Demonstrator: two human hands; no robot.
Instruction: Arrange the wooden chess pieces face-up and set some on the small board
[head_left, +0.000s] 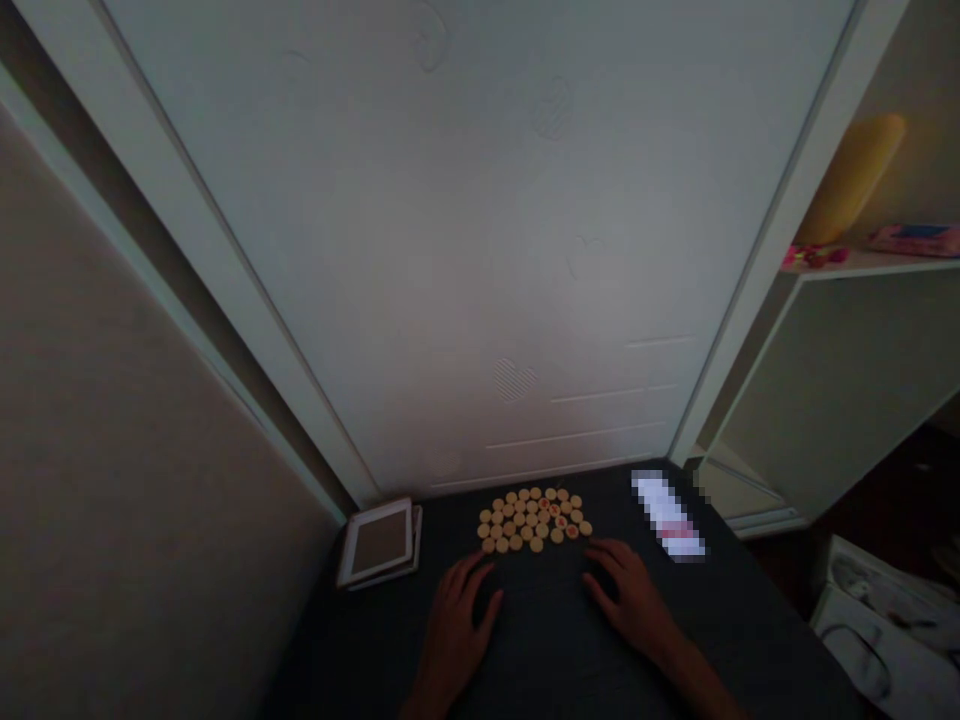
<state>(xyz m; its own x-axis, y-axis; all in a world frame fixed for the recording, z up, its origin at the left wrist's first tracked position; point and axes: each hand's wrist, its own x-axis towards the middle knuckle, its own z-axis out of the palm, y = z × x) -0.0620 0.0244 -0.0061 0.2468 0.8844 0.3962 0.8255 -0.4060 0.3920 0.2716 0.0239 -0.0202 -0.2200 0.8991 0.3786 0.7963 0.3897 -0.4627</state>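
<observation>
Many round wooden game discs point(519, 521) lie flat in rough rows near the back of the dark tabletop. A few on the right side of the group carry red marks; the rest look plain. My left hand point(459, 620) rests on the table just in front of the group's left end, fingers apart, fingertips close to the front row. On the other side, my right hand point(626, 590) lies with its fingers spread, tips near the right end of the discs. Neither hand holds anything. Whether any fingertip touches a disc I cannot tell.
A white-framed flat box or tray point(415, 530) sits at the table's back left. A blurred bright white strip point(667, 515) lies at the right. Behind rises a white panel point(480, 250) with a heart pattern. A shelf point(870, 265) and a white box point(862, 640) stand right.
</observation>
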